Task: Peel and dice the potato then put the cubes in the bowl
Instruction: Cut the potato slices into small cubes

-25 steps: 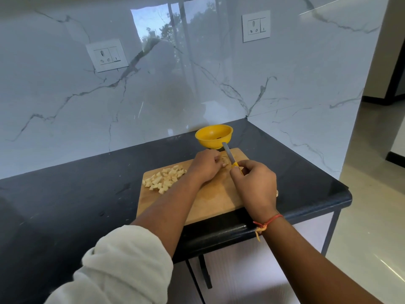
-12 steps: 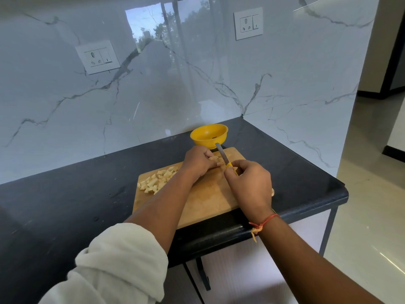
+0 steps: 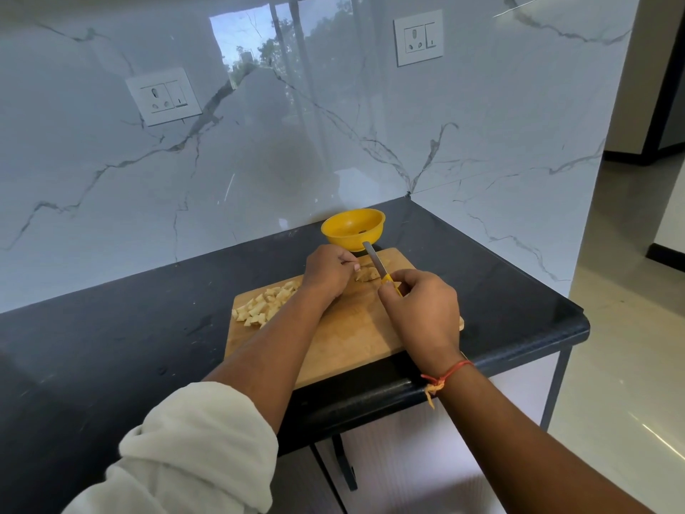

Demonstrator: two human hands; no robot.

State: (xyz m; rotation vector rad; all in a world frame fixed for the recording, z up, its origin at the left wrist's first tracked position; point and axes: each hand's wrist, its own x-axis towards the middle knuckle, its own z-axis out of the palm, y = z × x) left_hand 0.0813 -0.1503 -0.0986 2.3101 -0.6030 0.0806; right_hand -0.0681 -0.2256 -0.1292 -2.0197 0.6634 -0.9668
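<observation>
Left grip [image 3: 328, 270] pins the potato piece [image 3: 367, 275] on the board [image 3: 356, 339] w/ curled fingers, right grip [image 3: 422, 309] clenched round the knife [image 3: 375, 259] handle: piece looks small, firm, prob wet & slippery, so hold the end away from the blade.

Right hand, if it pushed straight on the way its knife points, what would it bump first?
Probably the yellow bowl: the right hand aims the knife at it, though depth is unclear.

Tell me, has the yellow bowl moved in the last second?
No. The yellow bowl stays on the counter just behind the far edge of the cutting board, as before; only the camera view shifted.
</observation>
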